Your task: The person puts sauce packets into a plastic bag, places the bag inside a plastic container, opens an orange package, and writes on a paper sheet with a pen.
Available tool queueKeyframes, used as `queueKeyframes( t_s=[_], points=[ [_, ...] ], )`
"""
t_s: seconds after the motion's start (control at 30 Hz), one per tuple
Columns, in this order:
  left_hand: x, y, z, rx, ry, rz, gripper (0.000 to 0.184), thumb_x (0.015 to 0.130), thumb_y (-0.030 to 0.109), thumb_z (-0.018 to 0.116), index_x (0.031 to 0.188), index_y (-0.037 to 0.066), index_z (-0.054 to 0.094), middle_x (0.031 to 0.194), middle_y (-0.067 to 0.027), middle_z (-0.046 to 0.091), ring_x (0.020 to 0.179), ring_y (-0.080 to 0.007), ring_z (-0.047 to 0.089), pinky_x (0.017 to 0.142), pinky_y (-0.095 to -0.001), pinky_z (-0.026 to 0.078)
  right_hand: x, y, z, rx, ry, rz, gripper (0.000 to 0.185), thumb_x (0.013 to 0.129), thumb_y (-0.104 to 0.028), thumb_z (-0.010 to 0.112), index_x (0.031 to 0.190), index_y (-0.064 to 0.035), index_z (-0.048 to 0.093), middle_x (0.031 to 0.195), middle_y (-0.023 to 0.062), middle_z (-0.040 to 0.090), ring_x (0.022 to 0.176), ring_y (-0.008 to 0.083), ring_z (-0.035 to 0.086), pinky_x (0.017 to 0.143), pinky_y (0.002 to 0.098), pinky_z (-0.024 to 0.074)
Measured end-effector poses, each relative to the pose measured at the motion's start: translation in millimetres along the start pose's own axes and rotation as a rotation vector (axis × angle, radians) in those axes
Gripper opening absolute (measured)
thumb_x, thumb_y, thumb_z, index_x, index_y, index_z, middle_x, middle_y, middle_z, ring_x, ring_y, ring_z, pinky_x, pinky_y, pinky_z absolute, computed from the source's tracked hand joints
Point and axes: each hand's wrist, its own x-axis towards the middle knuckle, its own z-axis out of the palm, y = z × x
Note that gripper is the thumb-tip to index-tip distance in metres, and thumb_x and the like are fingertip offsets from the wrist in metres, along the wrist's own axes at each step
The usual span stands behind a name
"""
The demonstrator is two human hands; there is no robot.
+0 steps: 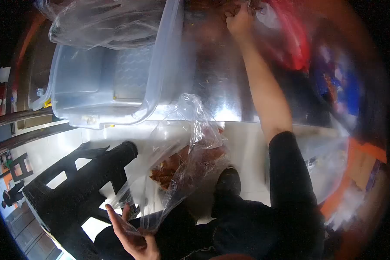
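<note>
Low in the head view, my left hand (132,236) grips the gathered edge of a clear plastic bag (193,117). The bag stretches up from my fingers toward the front of the metal table. Reddish-brown pieces (164,173) show through the lower plastic; whether they lie inside it or behind it I cannot tell. My right arm reaches across the tabletop, and my right hand (240,19) is at the far side with its fingers curled. Dark brownish stuff is around the fingertips, too blurred to name. A red plastic bag (292,37) lies just right of that hand.
A clear plastic bin (154,91) stands at the table's left, with crumpled clear plastic (106,21) over its back. Below it is a black plastic stool (80,186). A blue package (338,80) and an orange-edged box (362,167) are at the right. The metal table (223,82) has scattered crumbs.
</note>
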Motion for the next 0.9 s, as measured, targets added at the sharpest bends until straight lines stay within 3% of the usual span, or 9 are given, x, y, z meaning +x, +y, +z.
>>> queueKeyframes(
  t_s=[0.1, 0.2, 0.3, 0.47, 0.53, 0.57, 0.7, 0.83, 0.9],
  points=[
    [2.3, 1.7, -4.5, 0.080, -0.002, -0.020, 0.101, 0.059, -0.013, 0.043, 0.157, -0.001, 0.021, 0.165, -0.0210, 0.016, 0.144, -0.0390, 0.035, 0.102, -0.0430, 0.055, -21.5, 24.5, -7.7, -0.076, 0.124, -0.020, 0.044, 0.090, -0.007, 0.070, 0.132, -0.0006, 0.056, 0.116, 0.0120, 0.067, 0.108, 0.0216, 0.065, 0.093, 0.0316, 0.0530],
    [-4.3, 27.1, 6.7, -0.007, -0.014, 0.019, 0.095, 0.070, -0.017, 0.045, 0.160, 0.001, 0.019, 0.166, -0.0187, 0.020, 0.154, -0.0272, 0.014, 0.123, -0.0381, 0.011, -31.4, 13.4, -30.8, 0.575, 0.037, 0.432, 0.053, 0.094, -0.014, 0.068, 0.141, -0.0025, 0.046, 0.123, 0.0114, 0.063, 0.115, 0.0224, 0.061, 0.094, 0.0331, 0.0521],
    [-7.1, 24.8, 5.6, -0.060, -0.032, 0.033, 0.095, 0.070, -0.016, 0.046, 0.160, 0.000, 0.020, 0.166, -0.0190, 0.019, 0.155, -0.0274, 0.010, 0.123, -0.0394, 0.007, -45.2, -37.3, -64.0, 0.941, -0.077, 0.549, 0.046, 0.098, -0.020, 0.065, 0.138, -0.0040, 0.049, 0.117, 0.0080, 0.064, 0.111, 0.0207, 0.062, 0.090, 0.0337, 0.0535],
    [-12.1, 26.9, 10.4, -0.066, -0.017, 0.001, 0.094, 0.070, -0.016, 0.046, 0.160, 0.001, 0.022, 0.165, -0.0188, 0.022, 0.153, -0.0278, 0.017, 0.123, -0.0387, 0.011, -96.4, -105.2, -99.3, 1.224, -0.308, 0.635, 0.029, 0.099, -0.016, 0.061, 0.127, -0.0085, 0.062, 0.101, 0.0097, 0.071, 0.089, 0.0261, 0.071, 0.069, 0.0384, 0.0616],
    [-13.7, 30.1, 12.7, -0.084, -0.007, -0.030, 0.094, 0.070, -0.015, 0.046, 0.159, 0.001, 0.022, 0.165, -0.0184, 0.023, 0.153, -0.0282, 0.020, 0.123, -0.0387, 0.012, -127.6, -145.7, -97.8, 0.868, -0.472, 0.651, 0.023, 0.098, -0.015, 0.064, 0.120, -0.0074, 0.066, 0.102, 0.0077, 0.071, 0.091, 0.0213, 0.070, 0.076, 0.0360, 0.0601],
    [-14.6, 39.5, 16.6, -0.101, 0.011, -0.074, 0.093, 0.071, -0.015, 0.046, 0.159, 0.001, 0.023, 0.164, -0.0181, 0.024, 0.152, -0.0285, 0.022, 0.123, -0.0387, 0.013, -140.6, -160.0, -97.3, 0.590, -0.613, 0.202, 0.016, 0.097, -0.014, 0.066, 0.111, -0.0057, 0.069, 0.101, 0.0056, 0.071, 0.095, 0.0163, 0.069, 0.084, 0.0330, 0.0567],
    [-14.7, 32.5, 11.3, -0.030, 0.005, 0.006, 0.092, 0.071, -0.014, 0.046, 0.159, 0.001, 0.024, 0.165, -0.0170, 0.024, 0.153, -0.0287, 0.020, 0.123, -0.0391, 0.013, -200.1, -217.2, -64.3, 1.006, -1.340, -0.051, 0.019, 0.097, -0.014, 0.063, 0.111, -0.0056, 0.073, 0.111, 0.0061, 0.066, 0.105, 0.0199, 0.064, 0.093, 0.0347, 0.0515],
    [-14.2, 33.6, 10.5, -0.062, 0.011, 0.021, 0.092, 0.071, -0.015, 0.045, 0.159, 0.001, 0.023, 0.166, -0.0167, 0.022, 0.154, -0.0268, 0.016, 0.122, -0.0370, 0.014, -213.5, -242.1, -63.5, 0.547, -1.869, -0.050, 0.034, 0.093, -0.019, 0.069, 0.124, -0.0055, 0.068, 0.124, 0.0104, 0.065, 0.113, 0.0232, 0.063, 0.097, 0.0368, 0.0510],
    [-2.6, -8.1, -6.5, 0.085, 0.002, 0.188, 0.099, 0.062, -0.013, 0.045, 0.158, 0.000, 0.022, 0.165, -0.0196, 0.019, 0.147, -0.0355, 0.029, 0.109, -0.0390, 0.040, -200.4, -233.8, -65.6, 0.545, -1.813, -0.018, 0.040, 0.092, -0.021, 0.072, 0.128, -0.0057, 0.066, 0.126, 0.0128, 0.066, 0.113, 0.0235, 0.065, 0.098, 0.0375, 0.0520]
  ],
)
